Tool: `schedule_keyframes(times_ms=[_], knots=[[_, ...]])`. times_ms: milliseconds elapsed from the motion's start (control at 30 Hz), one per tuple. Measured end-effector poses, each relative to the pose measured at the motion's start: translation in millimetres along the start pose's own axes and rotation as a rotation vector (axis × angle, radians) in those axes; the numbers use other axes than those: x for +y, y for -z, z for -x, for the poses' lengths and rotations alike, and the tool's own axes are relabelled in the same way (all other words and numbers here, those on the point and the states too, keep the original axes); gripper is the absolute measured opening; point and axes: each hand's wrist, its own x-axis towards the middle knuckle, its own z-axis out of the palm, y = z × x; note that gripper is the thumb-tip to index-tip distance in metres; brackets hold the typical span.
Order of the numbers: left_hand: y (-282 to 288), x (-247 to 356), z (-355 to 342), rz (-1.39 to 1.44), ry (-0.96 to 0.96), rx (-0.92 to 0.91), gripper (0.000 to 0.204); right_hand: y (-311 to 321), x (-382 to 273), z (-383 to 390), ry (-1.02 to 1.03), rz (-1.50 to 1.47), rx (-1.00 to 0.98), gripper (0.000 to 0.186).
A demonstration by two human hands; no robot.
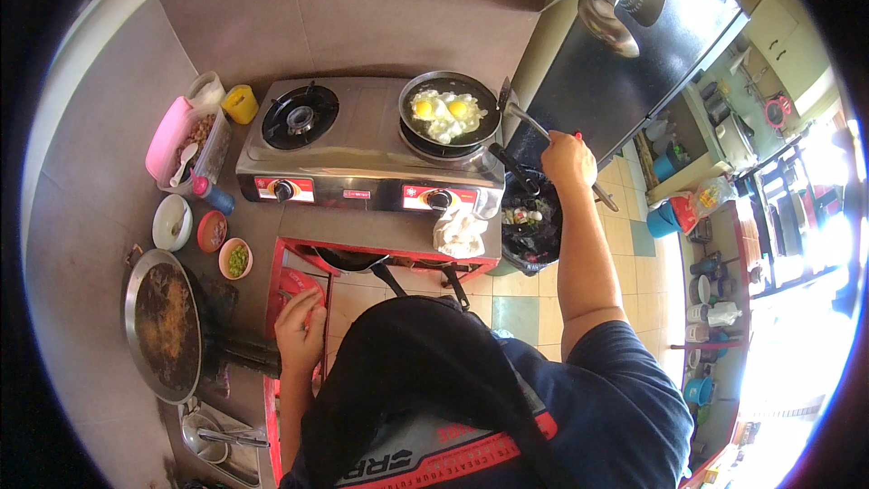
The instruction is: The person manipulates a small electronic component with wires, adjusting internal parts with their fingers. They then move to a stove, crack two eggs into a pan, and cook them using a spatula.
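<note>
My right hand (568, 160) is closed round the long metal handle of a turner (529, 121). The turner's dark blade is by the right rim of a black frying pan (419, 134). Two fried eggs (447, 116) with whole yellow yolks and partly white edges lie in this pan, on the stove's right burner. The pan's black handle (512, 165) points toward me, below my right forearm. My left hand (297, 330) hangs near the red counter edge, fingers loosely extended, holding nothing that I can see.
The two-burner stove (362, 158) has a bare left burner (300, 118). A crumpled white cloth (460, 234) lies at its front. Left are a pink-and-clear container (167, 140), a bowl of chopped greens (236, 259) and a large browned pan (163, 326). A black-lined bin (532, 235) stands right.
</note>
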Motion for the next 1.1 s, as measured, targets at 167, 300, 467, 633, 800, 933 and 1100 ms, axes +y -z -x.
schedule_keyframes(times_ms=[167,300,467,633,800,933,1100], knots=[[-0.8,-0.7,0.3,0.035,0.015,-0.007,0.024,-6.0,1.7,-1.8,0.024,-0.018,0.048,0.037],[-0.8,1.0,-0.8,0.021,0.003,-0.031,0.024,-22.8,-2.9,-2.8,0.058,-0.035,0.058,0.034],[2.0,0.8,-4.7,0.021,-0.016,-0.047,0.024,-4.3,4.2,21.9,-0.158,-0.006,0.045,0.037],[5.3,-2.8,-3.9,0.023,0.022,-0.032,0.024,20.3,73.4,66.6,-0.292,-0.077,0.19,0.035],[0.7,-2.0,-8.3,0.069,0.009,-0.084,0.023,-33.3,131.5,68.0,-0.413,-0.156,0.081,0.036],[0.3,3.0,-10.8,0.081,-0.015,-0.107,0.024,-93.7,158.0,94.0,-0.419,-0.241,0.113,0.036],[-0.3,3.8,-14.5,0.117,-0.012,-0.122,0.023,-105.3,169.0,102.6,-0.436,-0.319,0.194,0.032]])
